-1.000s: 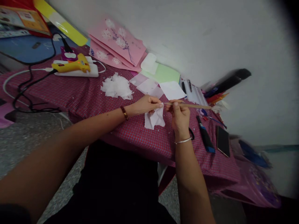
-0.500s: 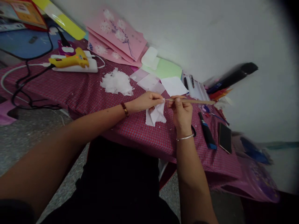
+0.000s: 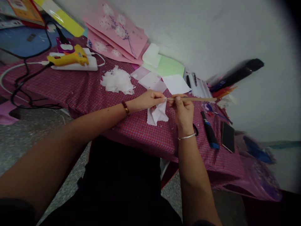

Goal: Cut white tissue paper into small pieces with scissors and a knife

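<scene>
My left hand (image 3: 154, 99) pinches a small bit of white paper between thumb and fingers. Below it a creased sheet of white tissue paper (image 3: 158, 115) hangs by the palm, partly hidden by the fingers. My right hand (image 3: 183, 108) is closed around a thin, flat wooden stick (image 3: 202, 99), held almost level, its narrow tip at the left fingertips. Whether the tip touches the paper is too small to tell. A heap of white paper pieces (image 3: 117, 80) lies beyond my left wrist.
A yellow glue gun (image 3: 69, 58) rests on a white power strip (image 3: 94, 65) among cables at left. Pink cards with white flowers (image 3: 117, 29) lean on the wall. A blue-and-black cutter (image 3: 211, 135) and a dark phone (image 3: 227, 137) lie at right on the checked tablecloth (image 3: 136, 130).
The camera view has shifted slightly. Both hands keep nearly the same pose, with the stick's tip still at the left fingertips and the stick a little more level.
</scene>
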Available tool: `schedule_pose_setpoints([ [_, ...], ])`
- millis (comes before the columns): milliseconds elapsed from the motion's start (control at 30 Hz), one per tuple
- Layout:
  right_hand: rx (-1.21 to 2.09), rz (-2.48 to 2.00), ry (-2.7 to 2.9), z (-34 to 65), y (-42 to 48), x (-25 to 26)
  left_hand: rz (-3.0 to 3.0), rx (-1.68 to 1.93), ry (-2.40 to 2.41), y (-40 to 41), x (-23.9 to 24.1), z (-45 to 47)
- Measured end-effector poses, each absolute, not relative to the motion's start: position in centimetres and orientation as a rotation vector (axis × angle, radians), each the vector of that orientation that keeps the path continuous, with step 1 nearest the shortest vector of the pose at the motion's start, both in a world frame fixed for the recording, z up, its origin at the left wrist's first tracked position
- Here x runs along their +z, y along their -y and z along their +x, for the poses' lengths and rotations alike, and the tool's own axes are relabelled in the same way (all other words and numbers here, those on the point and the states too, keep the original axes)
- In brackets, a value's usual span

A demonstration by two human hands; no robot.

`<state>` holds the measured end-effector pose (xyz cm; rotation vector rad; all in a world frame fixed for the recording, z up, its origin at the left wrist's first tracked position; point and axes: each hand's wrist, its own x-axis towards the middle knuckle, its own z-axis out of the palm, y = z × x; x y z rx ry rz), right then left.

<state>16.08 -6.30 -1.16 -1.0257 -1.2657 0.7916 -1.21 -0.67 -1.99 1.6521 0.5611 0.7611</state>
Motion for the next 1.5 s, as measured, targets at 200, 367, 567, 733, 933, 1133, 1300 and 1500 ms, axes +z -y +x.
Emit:
schedule_pose_setpoints([
  [200, 0.789, -1.033, 1.272, 16.02, 6.26, -1.13, 1.622, 0.749, -0.553, 0.62, -2.08, -1.09],
  [367, 0.775, -1.017, 1.230, 15.97, 6.27, -1.10, 1.606, 0.744, -0.544, 0.67, -2.06, -1.07],
  [567, 0.781, -1.041, 1.280, 16.00, 6.24, -1.19, 1.614, 0.743, -0.563, 0.66, -2.06, -1.11],
  [733, 0.760, -1.032, 1.269, 15.96, 6.25, -1.08, 1.616, 0.745, -0.572, 0.64, -2.08, -1.09],
  [933, 0.784, -1.024, 1.279, 15.92, 6.33, -1.08, 1.622, 0.745, -0.572, 0.70, -1.90, -1.13],
  [1133, 0.787, -1.037, 1.267, 16.02, 6.23, -1.16, 1.615, 0.751, -0.570, 0.64, -2.00, -1.13],
  [1300, 0.773, -1.007, 1.252, 16.11, 6.13, -1.28, 1.615, 0.762, -0.567, 0.89, -1.72, -1.08],
  [1500, 0.757, -1.023, 1.284, 16.28, 5.99, -1.54, 1.622, 0.764, -0.570, 0.78, -1.81, -1.04],
])
